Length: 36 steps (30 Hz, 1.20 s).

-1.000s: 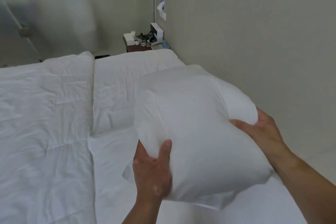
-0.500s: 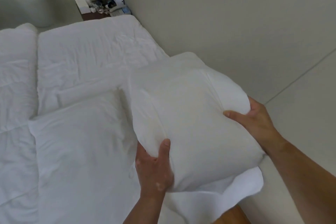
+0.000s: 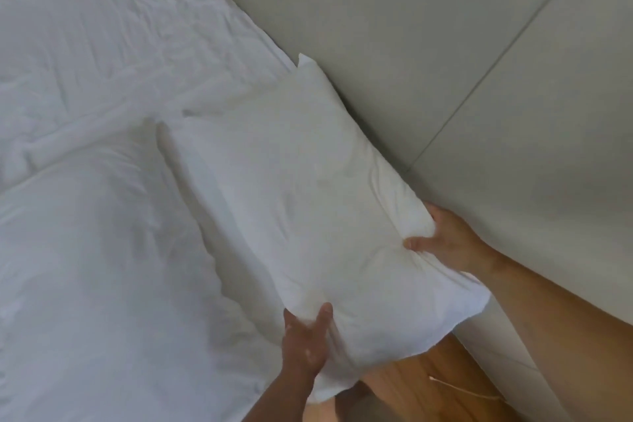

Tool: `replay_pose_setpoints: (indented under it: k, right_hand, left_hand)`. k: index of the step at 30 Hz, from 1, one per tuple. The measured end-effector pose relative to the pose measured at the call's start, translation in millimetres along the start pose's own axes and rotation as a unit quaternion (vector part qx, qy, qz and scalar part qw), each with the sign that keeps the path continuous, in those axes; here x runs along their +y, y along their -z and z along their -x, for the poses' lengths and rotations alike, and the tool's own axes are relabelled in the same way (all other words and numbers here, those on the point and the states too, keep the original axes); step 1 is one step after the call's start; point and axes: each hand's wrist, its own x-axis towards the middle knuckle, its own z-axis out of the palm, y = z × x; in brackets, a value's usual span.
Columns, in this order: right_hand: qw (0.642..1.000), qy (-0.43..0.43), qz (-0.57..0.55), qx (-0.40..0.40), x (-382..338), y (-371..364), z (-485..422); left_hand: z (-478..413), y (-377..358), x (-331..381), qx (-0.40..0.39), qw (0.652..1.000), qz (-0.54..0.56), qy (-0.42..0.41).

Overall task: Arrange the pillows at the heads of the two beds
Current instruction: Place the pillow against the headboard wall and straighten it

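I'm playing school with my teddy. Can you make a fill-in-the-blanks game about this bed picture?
1. Both hands hold a white ____.
2. The left hand grips the pillow's near edge, and the right hand grips the side next to the ____.
3. The floor below the pillow's corner looks made of ____.

Missing words: pillow; wall; wood
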Motion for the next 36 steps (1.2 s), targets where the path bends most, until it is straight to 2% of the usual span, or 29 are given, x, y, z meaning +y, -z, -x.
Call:
replay_pose_setpoints:
  k: [4,7,11,13,16,19,21,23,25,26,27,31,36]
  right_hand:
    - [1.000,-0.028,0.006,-0.011,27,-9,0]
    - [0.999,-0.032,0.005,0.000,31,-11,0]
    - [1.000,-0.014,0.014,0.021,22,-13,8]
    - [0.999,-0.003,0.029,0.030,12,-14,15]
    - [0.998,0.017,0.053,0.041,0,-21,24]
    - [0.993,0.026,0.096,0.056,-8,-33,34]
    - [0.991,0.026,0.116,0.062,-14,-41,44]
    - [0.990,0.026,0.121,0.062,-22,-48,53]
    - [0.990,0.029,0.125,0.060,-32,-56,60]
    - [0.989,0.027,0.131,0.058,-36,-60,64]
    - [0.989,0.025,0.136,0.057,-39,-64,68]
    - [0.990,0.009,0.126,0.069,-45,-71,77]
    - [0.992,-0.064,0.015,0.109,-39,-68,79]
  left_hand:
    - [-36,3,-26,-0.053,0.994,-0.094,0.031]
    - [-30,21,20,-0.057,0.990,-0.120,0.038]
    - [-47,40,92,0.028,0.978,-0.195,-0.066]
    - [-56,45,135,0.035,0.953,-0.263,-0.145]
    - [-75,43,205,0.013,0.874,-0.389,-0.290]
    - [-91,29,261,-0.082,0.773,-0.506,-0.374]
    - [-96,14,289,-0.139,0.690,-0.576,-0.415]
    - [-100,-1,313,-0.173,0.589,-0.656,-0.440]
    - [-101,-17,335,-0.191,0.470,-0.746,-0.431]
    - [-103,-24,345,-0.198,0.421,-0.779,-0.419]
    - [-106,-31,355,-0.204,0.392,-0.802,-0.402]
    - [-127,-41,380,-0.197,0.349,-0.844,-0.357]
    - [-146,-30,382,-0.153,0.294,-0.870,-0.363]
